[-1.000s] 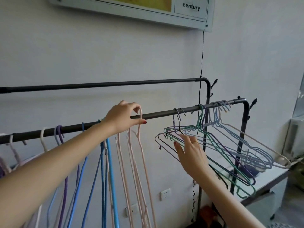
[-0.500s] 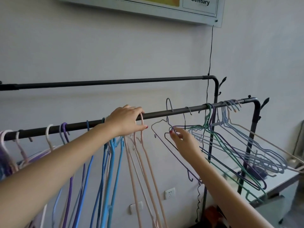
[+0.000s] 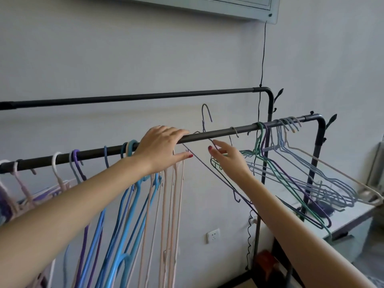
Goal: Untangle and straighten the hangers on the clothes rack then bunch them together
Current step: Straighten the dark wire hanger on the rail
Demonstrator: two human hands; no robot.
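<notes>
Right fingers pinch the wire shoulder of a purple hanger, lifted so its hook stands clear above the rail, apparently to free it from the tangle at the rail's right end. Left fingers lie spread over the rail, thumb below, seemingly holding back the pink hangers and blue hangers. These hang straight. More hangers sit spaced out further left.

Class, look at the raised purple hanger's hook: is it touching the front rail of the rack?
Apart. The head view shows the purple hanger's hook lifted clear above the front rail, with bare wall visible between them.
</notes>
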